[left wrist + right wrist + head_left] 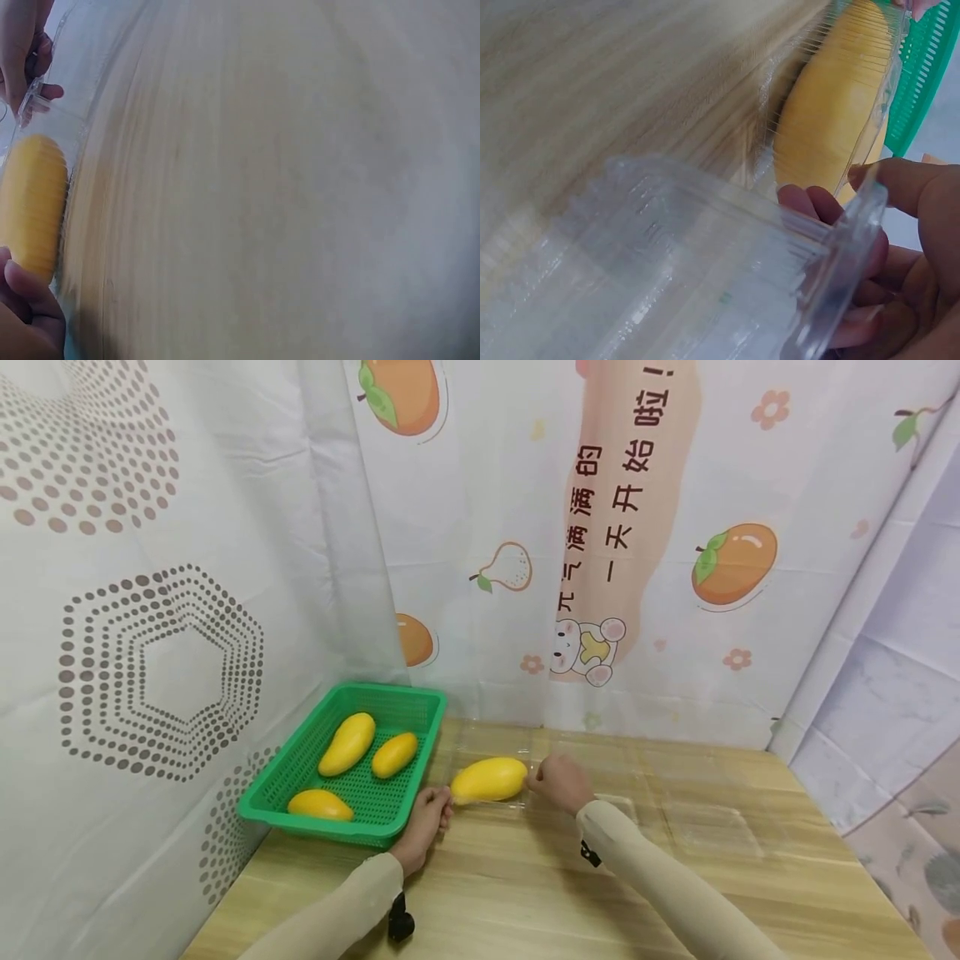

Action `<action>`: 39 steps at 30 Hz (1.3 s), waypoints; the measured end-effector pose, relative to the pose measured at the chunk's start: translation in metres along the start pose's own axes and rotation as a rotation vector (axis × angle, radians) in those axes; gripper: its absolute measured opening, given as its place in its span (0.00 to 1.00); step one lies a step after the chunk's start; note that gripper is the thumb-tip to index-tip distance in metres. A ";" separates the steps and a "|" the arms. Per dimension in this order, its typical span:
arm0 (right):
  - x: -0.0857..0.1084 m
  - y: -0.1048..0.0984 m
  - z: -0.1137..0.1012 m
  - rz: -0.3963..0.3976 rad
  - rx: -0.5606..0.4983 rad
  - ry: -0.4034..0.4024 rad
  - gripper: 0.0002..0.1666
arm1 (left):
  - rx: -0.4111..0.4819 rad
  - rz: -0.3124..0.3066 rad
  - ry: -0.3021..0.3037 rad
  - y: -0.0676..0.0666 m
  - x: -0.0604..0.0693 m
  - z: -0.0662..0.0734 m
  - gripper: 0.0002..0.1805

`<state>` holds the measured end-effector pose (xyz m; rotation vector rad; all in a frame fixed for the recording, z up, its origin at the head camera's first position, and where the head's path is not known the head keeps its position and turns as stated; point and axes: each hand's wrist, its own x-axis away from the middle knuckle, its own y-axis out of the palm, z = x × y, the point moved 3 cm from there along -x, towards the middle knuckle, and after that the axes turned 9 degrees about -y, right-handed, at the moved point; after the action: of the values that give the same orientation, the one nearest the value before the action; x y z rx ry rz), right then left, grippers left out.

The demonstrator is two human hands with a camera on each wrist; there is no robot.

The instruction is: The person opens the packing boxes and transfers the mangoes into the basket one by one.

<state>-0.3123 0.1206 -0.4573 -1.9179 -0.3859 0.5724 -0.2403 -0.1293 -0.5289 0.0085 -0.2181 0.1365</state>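
A yellow mango lies inside a clear, ribbed plastic box on the table. At the box's left end, my left hand pinches the rim between thumb and fingers, close to the mango's tip. My right hand holds the opposite end, its thumb at the edge and its fingers curled under the rim. In the right wrist view, another clear plastic box stands in front of that hand's fingers and partly covers them. The left wrist view catches only part of the left hand, beside the mango.
A green plastic basket with three mangoes stands left of my left hand, against the curtain. More clear plastic boxes sit on the wooden table to the right. A printed curtain hangs along the table's back edge.
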 end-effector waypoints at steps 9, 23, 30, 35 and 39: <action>0.001 0.003 0.003 -0.003 -0.016 0.031 0.36 | -0.143 -0.004 0.041 0.002 0.009 0.002 0.27; 0.005 0.005 0.003 0.038 -0.039 0.026 0.32 | -0.109 -0.032 -0.048 0.003 0.014 0.007 0.24; 0.007 0.006 0.003 0.035 -0.034 0.002 0.32 | -0.112 -0.073 -0.073 0.003 0.019 0.014 0.25; 0.010 0.003 -0.001 0.043 -0.022 -0.015 0.33 | -0.157 -0.109 -0.060 0.009 0.022 0.022 0.23; 0.011 0.002 -0.004 0.043 -0.003 -0.034 0.34 | -0.225 -0.183 -0.014 0.017 0.021 0.036 0.24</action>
<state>-0.3008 0.1229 -0.4601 -1.9250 -0.3682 0.6330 -0.2299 -0.1103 -0.4892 -0.1940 -0.2444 -0.0713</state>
